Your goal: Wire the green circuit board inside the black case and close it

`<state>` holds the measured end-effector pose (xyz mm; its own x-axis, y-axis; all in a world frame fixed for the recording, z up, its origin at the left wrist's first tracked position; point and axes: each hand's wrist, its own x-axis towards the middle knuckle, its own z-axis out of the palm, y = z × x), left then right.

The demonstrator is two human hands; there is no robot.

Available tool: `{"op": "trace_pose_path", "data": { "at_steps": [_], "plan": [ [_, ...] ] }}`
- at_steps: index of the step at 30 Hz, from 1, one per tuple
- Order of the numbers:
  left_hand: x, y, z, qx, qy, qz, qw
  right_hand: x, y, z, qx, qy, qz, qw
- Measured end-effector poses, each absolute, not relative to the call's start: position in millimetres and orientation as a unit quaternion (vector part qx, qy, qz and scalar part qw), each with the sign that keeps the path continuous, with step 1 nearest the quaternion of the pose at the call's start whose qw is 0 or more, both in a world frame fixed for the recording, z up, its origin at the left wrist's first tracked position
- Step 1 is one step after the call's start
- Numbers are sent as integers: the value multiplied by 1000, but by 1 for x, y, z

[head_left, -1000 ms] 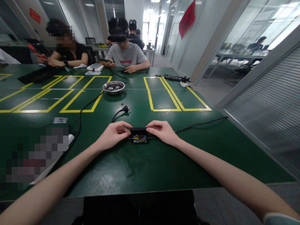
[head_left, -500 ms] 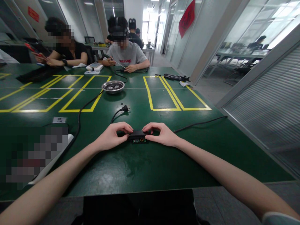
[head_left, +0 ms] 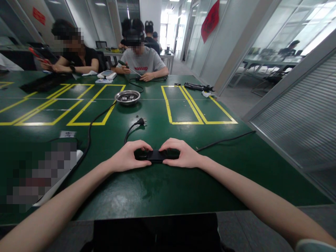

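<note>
A small black power adapter (head_left: pixel 156 156) lies on the green table in front of me, its flat lid facing up. My left hand (head_left: pixel 130 155) is closed on its left end, thumb at the near edge and fingertips at the far edge. On the right end, my right hand (head_left: pixel 181 154) holds it in the same kind of pinch. No circuit board shows, as the case walls and lid hide the inside. A cord with a two-pin plug (head_left: pixel 141 122) curves out beyond my left hand. Past my right hand runs another black cord (head_left: pixel 228 141).
A metal bowl (head_left: pixel 127 98) with small metal parts stands further back. To the left lie a white-edged, blurred-out object (head_left: pixel 60 178) and a paper label (head_left: pixel 67 134). Black tools (head_left: pixel 198 86) rest at the far right. Two people work across the table (head_left: pixel 126 196).
The adapter's lid has come down over the base, covering the circuit board that showed at the near side. Both hands have moved slightly nearer to me, thumbs now along the near edge.
</note>
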<state>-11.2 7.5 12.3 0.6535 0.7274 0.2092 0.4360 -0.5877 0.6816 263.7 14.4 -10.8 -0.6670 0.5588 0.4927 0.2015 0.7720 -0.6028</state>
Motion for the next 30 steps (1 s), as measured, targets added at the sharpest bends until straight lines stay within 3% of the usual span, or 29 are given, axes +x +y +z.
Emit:
{"op": "trace_pose_path", "data": {
  "at_steps": [16,23,26,30],
  "plan": [
    [-2,2,11,914,284,239,162,259,9,-10,-182,-953,18,243],
    [-1,1,8,934,266,233,53,259,6,-5,-200,-944,-17,262],
    [1,-2,12,931,267,241,58,261,4,-3,-191,-942,-37,274],
    [6,-9,16,906,302,258,146,264,4,-2,-164,-941,-109,275]
  ]
}}
